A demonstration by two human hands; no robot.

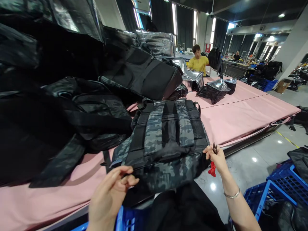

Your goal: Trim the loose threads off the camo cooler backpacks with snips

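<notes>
A black and grey camouflage backpack lies in front of me at the pink table's near edge, straps side up. Its two padded shoulder straps run away from me. At its near left corner is my left hand, fingers curled in around the edge. My right hand is closed at the near right corner, thumb and forefinger by the fabric. Small thread snips are held in that same hand, blades pointing up, with a red wrapped handle hanging below the palm.
Many black and camouflage bags heap up on the left. Silver-lined bags sit farther along the pink table. A person in a yellow top holds up a black bag across it. Blue crates stand on the floor at right.
</notes>
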